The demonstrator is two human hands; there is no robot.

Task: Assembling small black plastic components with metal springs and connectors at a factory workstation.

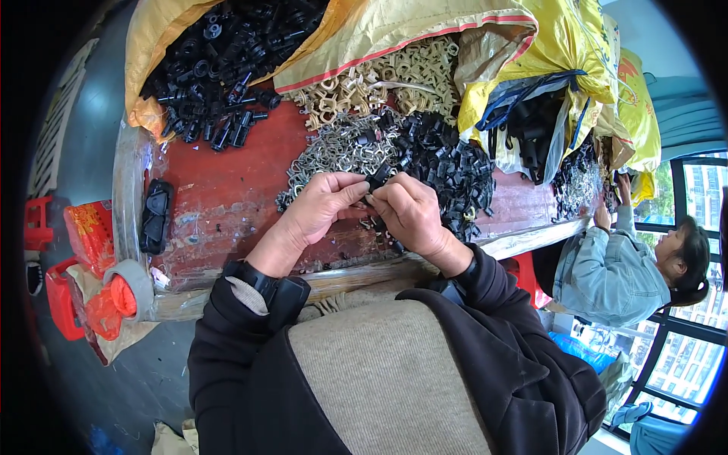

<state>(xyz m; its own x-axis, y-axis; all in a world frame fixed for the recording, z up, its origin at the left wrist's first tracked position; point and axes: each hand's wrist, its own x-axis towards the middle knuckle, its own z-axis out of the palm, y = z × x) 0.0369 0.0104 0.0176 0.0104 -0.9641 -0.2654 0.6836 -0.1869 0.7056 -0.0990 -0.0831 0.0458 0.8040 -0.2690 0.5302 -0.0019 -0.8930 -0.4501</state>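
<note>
red tabletop [227, 178], black part [381, 174] pinched between left hand [321, 208] and right hand [413, 214]

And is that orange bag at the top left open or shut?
Open: the orange bag gapes wide, and black parts spill onto the red tabletop.

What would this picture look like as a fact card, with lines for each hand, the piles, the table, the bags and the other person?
Left hand: pinching a small black part
Right hand: holding the same part, close beside the left
Piles beyond the hands: silvery metal pieces, black pieces, tan pieces
Table: red, worn top; black oblong object near its left end
Bags: a yellow bag at the upper right, among others
Other person: on the right, dressed in light blue
Unclear: the held part's full shape
</note>
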